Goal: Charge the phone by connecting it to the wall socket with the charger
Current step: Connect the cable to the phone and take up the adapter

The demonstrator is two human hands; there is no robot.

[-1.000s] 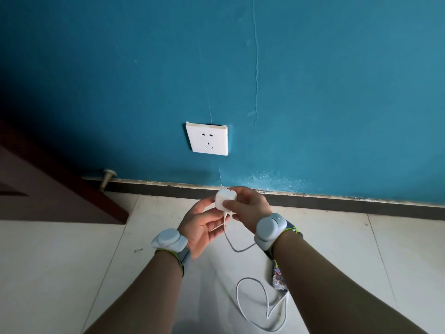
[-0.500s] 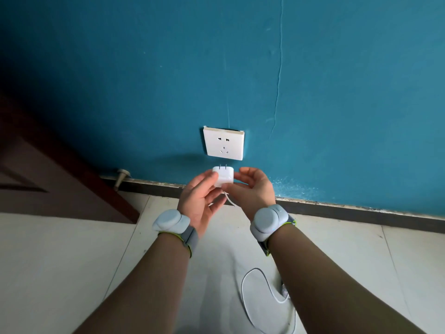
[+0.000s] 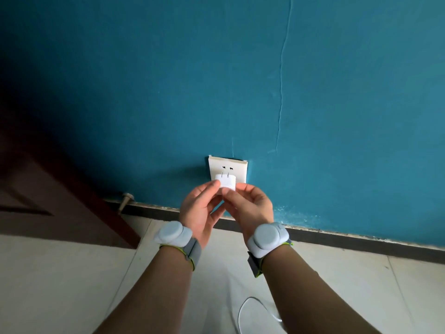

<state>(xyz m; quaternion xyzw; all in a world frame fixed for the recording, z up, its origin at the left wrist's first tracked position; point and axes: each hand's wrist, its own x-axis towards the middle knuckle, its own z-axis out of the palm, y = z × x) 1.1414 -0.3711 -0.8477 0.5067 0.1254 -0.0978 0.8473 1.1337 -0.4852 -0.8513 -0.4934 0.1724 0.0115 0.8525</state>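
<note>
Both hands have brought the charger (image 3: pixel 225 181) up from down by the skirting board, where it was held a second ago, to right in front of the wall socket (image 3: pixel 227 169), so the step in hand looks like the plugging-in itself. The left hand (image 3: pixel 201 208) pinches the white block from its left side with the fingertips, and the right hand (image 3: pixel 250 206) pinches it from below and to the right; the two hands are close together, clamped on the same small body. Its two metal prongs point up and toward the wall, their tips just below the pair of upper slots in the socket and not yet in them (whether the prongs touch the faceplate cannot be told from this angle). Compared with the earlier frames the socket sits larger and more central in the view, which suggests the person has leaned in; half a second ago the charger was still just under the plate, and now it overlaps the plate's lower half. What remains, as a judgement, is a short lift to line the prongs with the slots and a straight push in. The white cable (image 3: pixel 252 307) loops on the tiled floor (image 3: pixel 72 285) between the forearms, running out of the bottom of the picture; the phone is not in view now, so whether it is already joined to the cable cannot be said.
</note>
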